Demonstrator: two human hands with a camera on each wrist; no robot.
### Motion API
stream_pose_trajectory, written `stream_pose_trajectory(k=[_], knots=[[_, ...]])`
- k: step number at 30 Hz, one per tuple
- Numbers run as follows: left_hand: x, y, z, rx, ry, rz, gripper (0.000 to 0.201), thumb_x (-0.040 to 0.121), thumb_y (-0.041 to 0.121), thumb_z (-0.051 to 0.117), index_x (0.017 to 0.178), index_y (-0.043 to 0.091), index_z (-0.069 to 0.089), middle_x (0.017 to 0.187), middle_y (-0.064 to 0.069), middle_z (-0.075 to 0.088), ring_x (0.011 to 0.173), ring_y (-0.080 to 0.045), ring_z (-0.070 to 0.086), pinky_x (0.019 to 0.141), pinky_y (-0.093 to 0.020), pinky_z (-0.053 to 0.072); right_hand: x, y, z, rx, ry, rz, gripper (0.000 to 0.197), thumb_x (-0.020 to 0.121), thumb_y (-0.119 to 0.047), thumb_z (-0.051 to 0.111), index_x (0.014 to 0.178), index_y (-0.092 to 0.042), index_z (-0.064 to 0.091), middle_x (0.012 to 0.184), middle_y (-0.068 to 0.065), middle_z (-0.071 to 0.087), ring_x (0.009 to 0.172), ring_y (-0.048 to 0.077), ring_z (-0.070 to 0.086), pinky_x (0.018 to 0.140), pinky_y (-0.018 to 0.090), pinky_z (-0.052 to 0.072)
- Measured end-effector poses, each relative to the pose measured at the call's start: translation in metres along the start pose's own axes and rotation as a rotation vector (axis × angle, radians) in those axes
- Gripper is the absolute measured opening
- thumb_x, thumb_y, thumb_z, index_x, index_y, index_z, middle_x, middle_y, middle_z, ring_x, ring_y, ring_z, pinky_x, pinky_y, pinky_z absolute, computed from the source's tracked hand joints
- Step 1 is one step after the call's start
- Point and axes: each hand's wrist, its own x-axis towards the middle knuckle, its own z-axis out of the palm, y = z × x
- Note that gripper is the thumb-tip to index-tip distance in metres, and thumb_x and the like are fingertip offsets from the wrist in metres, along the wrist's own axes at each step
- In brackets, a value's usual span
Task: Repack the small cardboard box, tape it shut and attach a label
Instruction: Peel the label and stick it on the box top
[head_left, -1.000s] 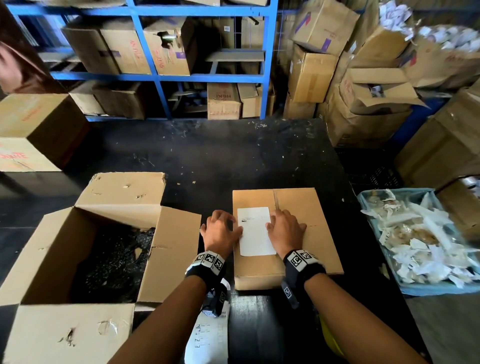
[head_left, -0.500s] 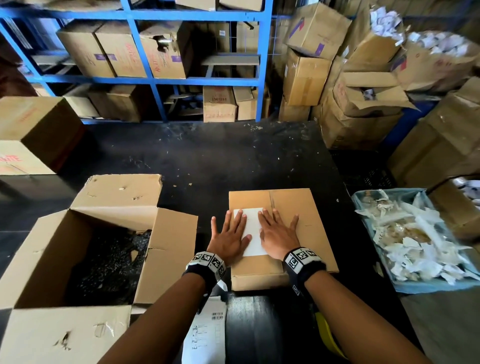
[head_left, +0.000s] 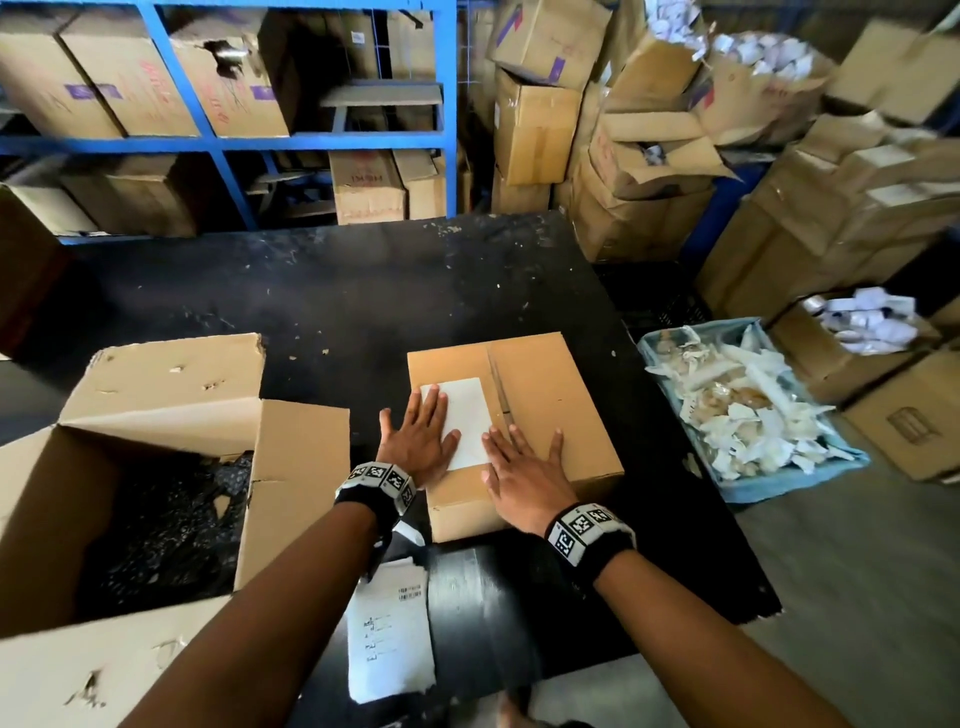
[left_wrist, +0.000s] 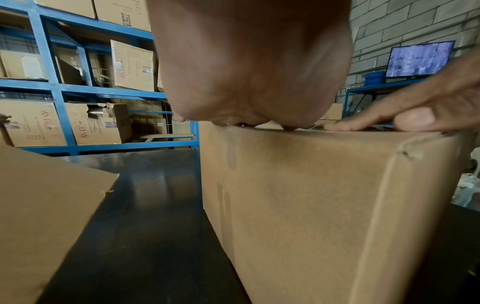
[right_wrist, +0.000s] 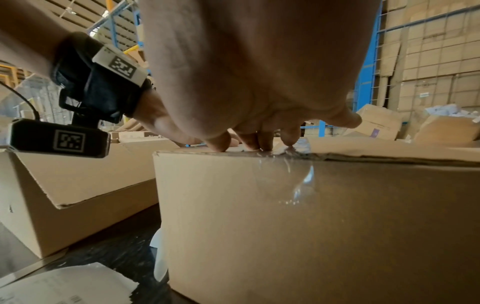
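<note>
Two flat hands are pressed on the top of the small cardboard box (head_left: 524, 415), which is set on the black table (head_left: 337, 291) at about 5 o'clock from the table's middle, close to the near edge. The left hand (head_left: 415, 441) is laid with straight, spread fingers over the left edge of the white label (head_left: 465, 423); nothing is gripped by it. The right hand (head_left: 522, 475) is spread flat just beside the label's right edge, its fingers straight across the taped seam (head_left: 501, 395), and nothing is held in it either. In the right wrist view, clear tape (right_wrist: 298, 181) is seen folded down over the box's near top edge. The label is stuck on the left half of the top, at 9 o'clock from the seam.

At 9 o'clock from the small box, a large open carton (head_left: 156, 467) is placed, its raised flap (head_left: 296, 488) separated from the small box's left side by a narrow strip of table. A printed sheet (head_left: 389, 629) is laid at 7 o'clock, overhanging the table's near edge. Bare table is left at 12 o'clock, up to the far edge before the blue shelving (head_left: 234, 140). Off the table's right edge, at 3 o'clock, a blue bin (head_left: 753, 488) of paper scraps is seen on the floor.
</note>
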Motion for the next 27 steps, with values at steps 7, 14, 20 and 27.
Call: stream_pose_trajectory(k=[7,14,20,27], knots=[[0.000,0.003,-0.004,0.049,-0.042,0.009,0.070,0.102,0.051,0.011,0.157,0.012,-0.006,0.167,-0.005,-0.012,0.154,-0.024,-0.009,0.117,-0.064,0.003,-0.016,0.000,0.000,0.061,-0.051,-0.001,0.063,0.107,-0.043,0.016,0.163,-0.025,-0.006,0.170,-0.011,-0.014,0.157,0.017,-0.011,0.118,0.071,-0.005],[-0.046,0.020,0.003,0.093,-0.082,0.112,0.068,0.104,0.047,0.011,0.157,0.009,-0.006,0.165,-0.008,-0.015,0.153,-0.023,-0.011,0.119,-0.062,0.003,-0.014,0.003,0.000,0.090,-0.085,-0.026,0.061,0.109,-0.044,0.014,0.163,-0.026,-0.007,0.169,-0.011,-0.015,0.157,0.017,-0.011,0.119,0.069,-0.003],[-0.091,0.044,0.021,-0.011,-0.123,0.099,0.066,0.103,0.047,0.010,0.157,0.014,-0.009,0.164,-0.003,-0.019,0.151,-0.018,-0.018,0.120,-0.061,0.001,-0.011,0.007,0.003,0.082,-0.069,-0.050,0.061,0.109,-0.043,0.017,0.164,-0.025,-0.001,0.171,-0.009,-0.009,0.158,0.017,-0.006,0.119,0.070,0.004],[-0.100,0.027,0.007,-0.139,0.022,0.131,0.076,0.096,0.058,0.000,0.159,0.016,0.012,0.167,0.001,0.005,0.154,-0.016,0.003,0.123,-0.051,0.008,-0.005,0.010,-0.014,0.127,0.029,-0.090,0.053,0.109,-0.037,0.030,0.159,-0.020,0.026,0.169,-0.002,0.018,0.153,0.022,0.023,0.116,0.066,0.024]])
